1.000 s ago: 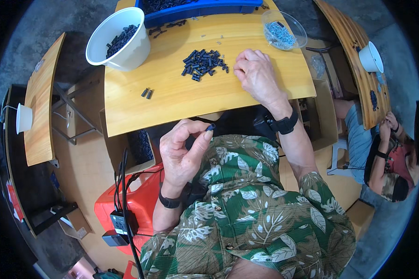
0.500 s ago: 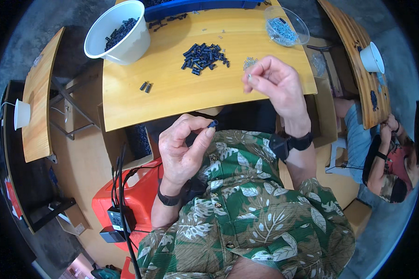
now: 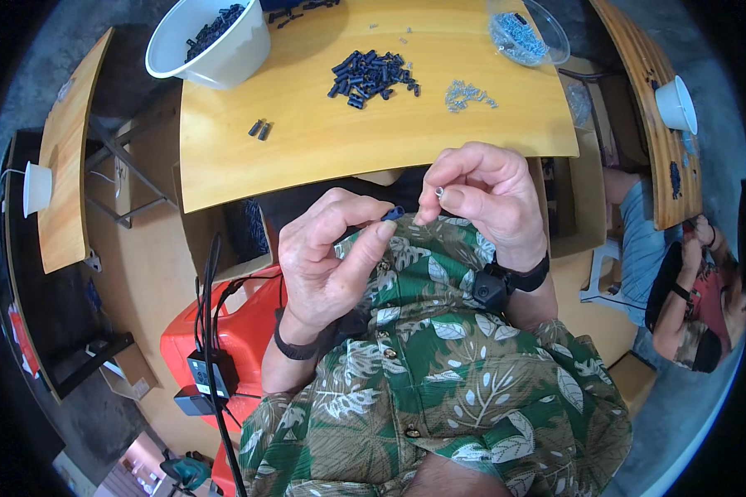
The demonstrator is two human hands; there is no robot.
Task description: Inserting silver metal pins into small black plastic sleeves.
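My left hand (image 3: pixel 323 261) pinches a short dark blue plastic sleeve (image 3: pixel 394 214) between thumb and index finger, its round open end toward the right. Just right of it, my right hand (image 3: pixel 493 199) holds a tiny shiny metal piece (image 3: pixel 439 192) at its fingertips. A small gap separates the two parts, in front of the table's near edge. On the yellow tabletop (image 3: pixel 307 161) lie a heap of dark sleeves (image 3: pixel 371 76), a scatter of small metal pieces (image 3: pixel 467 96), and two dark sleeves (image 3: pixel 259 129) set apart at left.
A white tub (image 3: pixel 244 60) of dark parts stands at far left, a clear bowl (image 3: pixel 562 51) of metal pieces at far right. Cables (image 3: pixel 214 348) hang by a red stool (image 3: pixel 186 335). At right, another person (image 3: pixel 704 290) sits beside a wooden table (image 3: pixel 634 66).
My right hand has come down and left with the metal piece, closer to my left hand. The sleeve has moved slightly right and up. The view of the table has shifted upward.
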